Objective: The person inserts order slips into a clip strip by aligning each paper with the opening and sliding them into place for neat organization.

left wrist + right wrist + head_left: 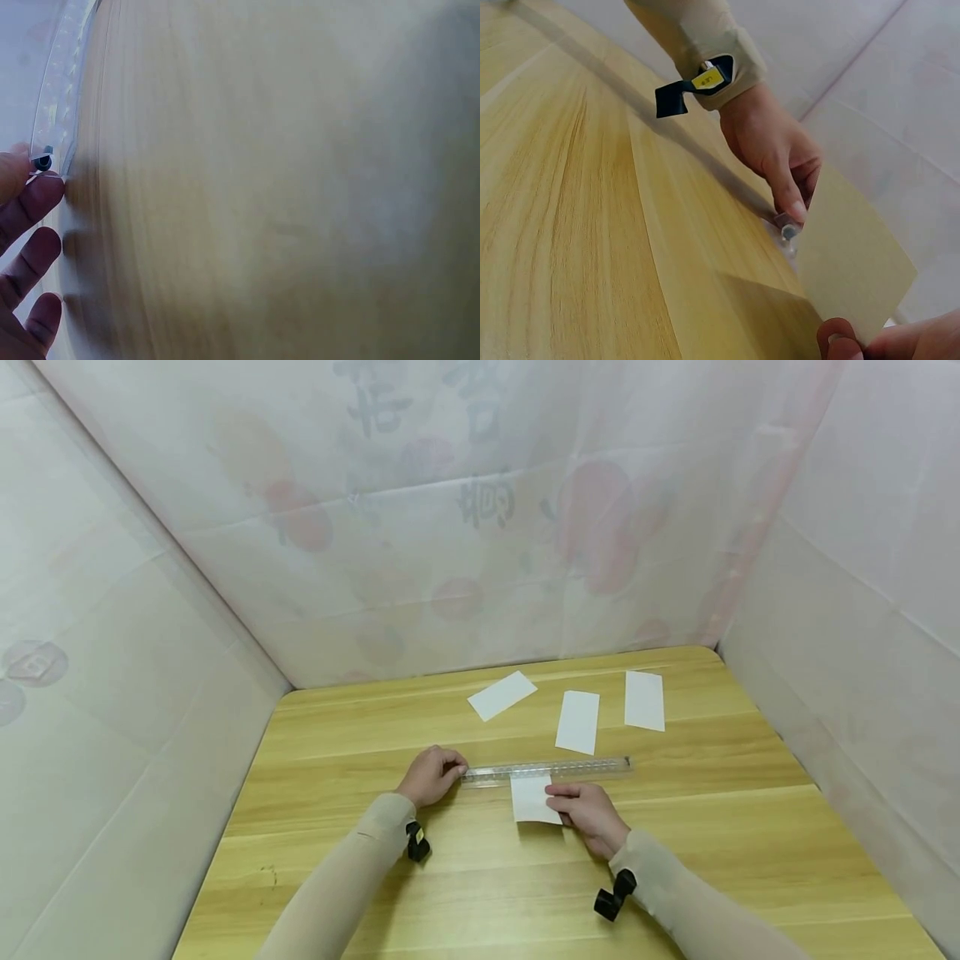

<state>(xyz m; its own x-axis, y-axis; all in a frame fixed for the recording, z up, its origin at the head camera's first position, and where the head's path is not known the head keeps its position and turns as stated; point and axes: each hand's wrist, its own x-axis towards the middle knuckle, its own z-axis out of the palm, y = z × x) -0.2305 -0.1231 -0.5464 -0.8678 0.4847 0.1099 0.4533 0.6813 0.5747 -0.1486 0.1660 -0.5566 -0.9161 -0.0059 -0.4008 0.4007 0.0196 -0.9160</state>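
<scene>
A clear plastic ruler (585,767) lies crosswise in front of me. My left hand (432,775) pinches its left end between thumb and forefinger, and in the left wrist view the other fingers (37,255) are bent loosely below that end. A white paper card (531,800) stretches from the ruler toward me, its far edge overlapping the ruler. Thumb and fingers of my right hand (588,814) pinch the card's right side near the close corner. In the right wrist view the card (855,259) is tilted up off the table, casting a shadow.
Three more white cards lie beyond the ruler: a slanted one (502,696), a middle one (577,722) and a right one (644,701). The wooden table (315,810) is bordered by printed cloth walls (480,568) at the back and both sides.
</scene>
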